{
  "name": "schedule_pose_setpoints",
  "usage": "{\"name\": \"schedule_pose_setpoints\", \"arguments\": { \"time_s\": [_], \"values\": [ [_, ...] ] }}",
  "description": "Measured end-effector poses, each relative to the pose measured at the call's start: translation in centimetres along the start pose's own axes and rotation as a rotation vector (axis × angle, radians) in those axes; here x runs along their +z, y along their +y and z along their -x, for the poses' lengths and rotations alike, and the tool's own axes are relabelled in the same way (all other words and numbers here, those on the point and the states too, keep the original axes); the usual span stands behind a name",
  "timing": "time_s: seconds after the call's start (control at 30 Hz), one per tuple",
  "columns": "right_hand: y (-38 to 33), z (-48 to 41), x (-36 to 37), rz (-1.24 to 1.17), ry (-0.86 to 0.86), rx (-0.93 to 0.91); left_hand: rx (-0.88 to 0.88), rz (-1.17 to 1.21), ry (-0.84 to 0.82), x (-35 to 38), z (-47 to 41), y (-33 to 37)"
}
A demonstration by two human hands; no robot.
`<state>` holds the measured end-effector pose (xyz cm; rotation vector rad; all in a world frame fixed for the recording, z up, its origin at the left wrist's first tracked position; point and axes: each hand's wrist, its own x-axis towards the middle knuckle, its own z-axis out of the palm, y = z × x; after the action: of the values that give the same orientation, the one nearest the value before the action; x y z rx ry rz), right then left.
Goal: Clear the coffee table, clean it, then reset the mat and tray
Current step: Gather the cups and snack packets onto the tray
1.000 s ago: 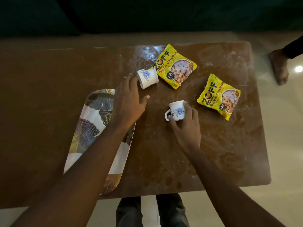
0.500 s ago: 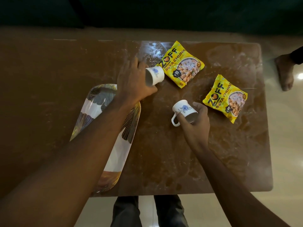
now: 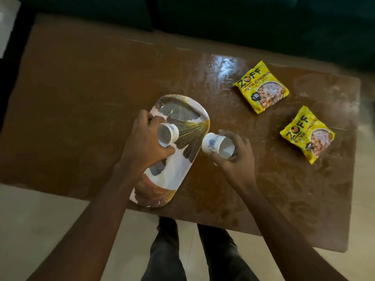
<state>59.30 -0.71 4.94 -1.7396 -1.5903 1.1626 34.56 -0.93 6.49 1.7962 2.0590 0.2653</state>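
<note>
My left hand (image 3: 145, 147) grips a small white cup (image 3: 167, 135) with a blue flower, held tilted over the oval patterned tray (image 3: 178, 171). Just right of the tray's edge, my right hand (image 3: 236, 161) holds a second white flowered cup (image 3: 216, 144) on its side, mouth facing right. The tray lies on the brown coffee table (image 3: 101, 98), near its front edge. Two yellow snack packets sit at the table's right: one farther back (image 3: 261, 87), one nearer (image 3: 307, 133).
The table top is smeared and glossy around the packets. A dark sofa (image 3: 223, 21) runs along the far side. My legs (image 3: 182, 250) stand on the pale floor by the table's front edge.
Both hands have lifted their cups off the table and carried them left, toward the tray. The view has shifted, so the tray now sits near the middle.
</note>
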Motion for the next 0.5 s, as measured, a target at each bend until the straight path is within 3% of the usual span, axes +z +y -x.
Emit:
{"name": "schedule_pose_setpoints", "arguments": {
  "time_s": [0.37,0.5],
  "values": [
    [-1.4,1.1,8.3,0.282,-0.259,-0.232,0.068,0.142,-0.020,1.0,1.6,-6.2],
    [-1.2,1.3,10.0,0.323,-0.293,-0.226,0.123,0.138,-0.066,1.9,1.8,-7.1]
  ]
}}
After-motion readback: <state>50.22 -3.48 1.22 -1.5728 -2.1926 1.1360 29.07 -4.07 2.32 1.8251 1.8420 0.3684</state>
